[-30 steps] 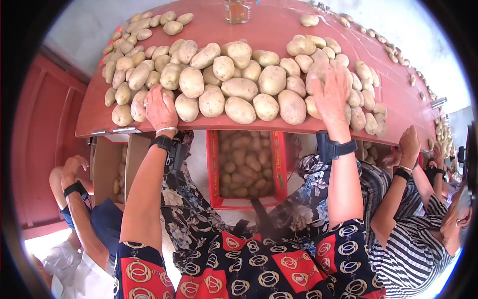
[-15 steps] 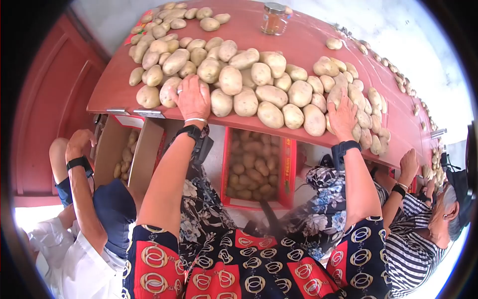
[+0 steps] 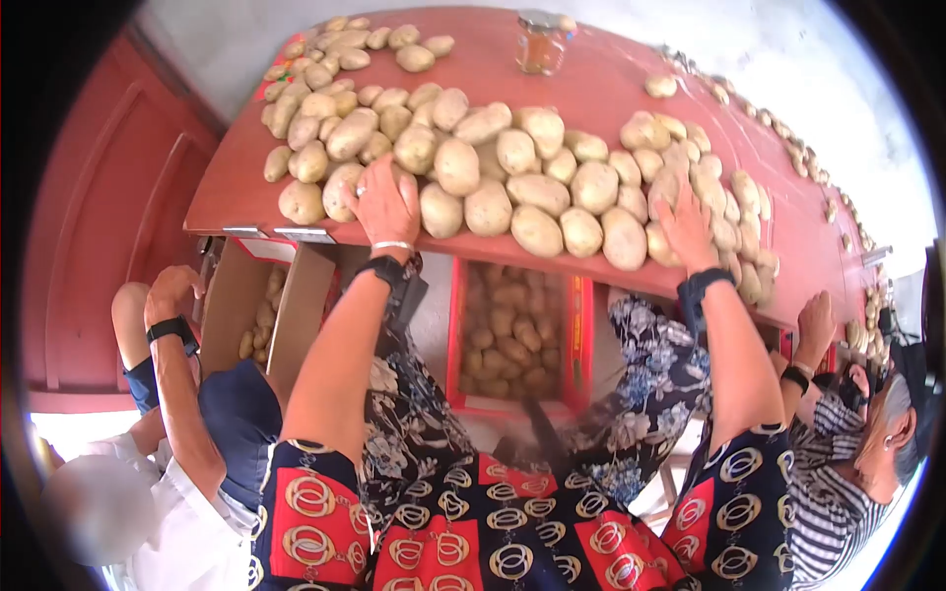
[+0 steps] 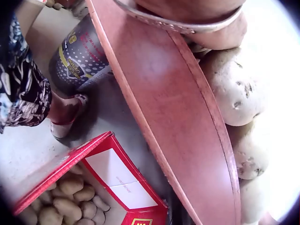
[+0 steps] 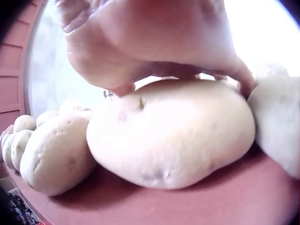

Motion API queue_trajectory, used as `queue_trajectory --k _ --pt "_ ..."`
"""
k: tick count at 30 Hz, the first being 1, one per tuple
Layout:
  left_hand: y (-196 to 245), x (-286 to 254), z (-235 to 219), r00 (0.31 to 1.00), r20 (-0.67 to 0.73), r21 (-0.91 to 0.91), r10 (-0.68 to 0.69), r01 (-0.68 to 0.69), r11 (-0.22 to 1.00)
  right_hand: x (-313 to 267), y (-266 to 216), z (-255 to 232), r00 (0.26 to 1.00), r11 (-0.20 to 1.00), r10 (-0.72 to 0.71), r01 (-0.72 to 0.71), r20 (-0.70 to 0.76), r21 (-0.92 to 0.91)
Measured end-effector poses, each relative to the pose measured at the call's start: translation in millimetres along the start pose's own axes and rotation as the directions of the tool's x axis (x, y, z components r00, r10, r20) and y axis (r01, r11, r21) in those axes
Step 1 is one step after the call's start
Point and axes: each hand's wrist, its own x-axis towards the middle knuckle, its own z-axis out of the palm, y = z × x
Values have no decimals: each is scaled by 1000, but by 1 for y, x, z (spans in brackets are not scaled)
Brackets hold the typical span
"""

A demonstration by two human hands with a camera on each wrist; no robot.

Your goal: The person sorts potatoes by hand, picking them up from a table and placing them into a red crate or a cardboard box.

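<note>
Pale potatoes (image 3: 537, 192) lie heaped along the front of a red table (image 3: 611, 89). My left hand (image 3: 384, 204), with a ring and a bracelet, rests on potatoes near the front edge, its fingertips partly hidden among them. Farther right, my right hand (image 3: 689, 231) lies with fingers spread over the potatoes at the right end of the heap. From the right wrist, its thumb and fingertips touch the top of a large potato (image 5: 171, 136), with the palm raised above it. In the left wrist view the left hand's fingers are out of sight.
Below the table edge stands a red box (image 3: 583, 345) holding potatoes. A cardboard box (image 3: 301, 305) with potatoes is at the left. A lidded jar (image 3: 542, 44) stands at the back. People sit on both sides, one in a striped top (image 3: 838, 497) at the right.
My right hand has drawn back from over the heap toward the front edge. The left hand stays in about the same place among the potatoes. The head view has shifted.
</note>
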Motion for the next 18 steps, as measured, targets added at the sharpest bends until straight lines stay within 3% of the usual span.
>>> queue_trajectory --k 1,3,6,10,12,13,15,16,18 --pt "-2 -2 2 999 -30 -49 12 -13 999 -9 -6 -3 999 1000 28 -28 25 0" --pt "-2 -3 0 1000 16 -63 4 -3 998 -17 -44 -18 982 967 188 -181 24 -178" --pt "-7 2 8 1000 -6 -96 28 -29 995 -14 -48 -19 968 955 252 -245 21 -169" --pt "3 11 -4 993 93 -211 -72 90 973 -18 -54 -21 967 952 253 -252 -18 -171" --pt "17 20 -10 999 -26 -337 22 -30 941 -17 -53 -21 965 954 262 -260 -7 -150" --pt "31 23 -15 999 -20 -340 29 -34 940 -17 -49 -18 969 957 243 -245 -32 -153" --pt "55 32 -26 949 -27 -378 315 -302 875 -19 -49 -17 972 961 227 -232 -53 -149" --pt "67 35 -30 947 -22 -374 321 -305 876 -19 -54 -20 971 960 235 -239 -46 -145" --pt "98 36 -29 869 85 -324 487 -438 838 -22 -54 -20 965 953 258 -261 -42 -153"
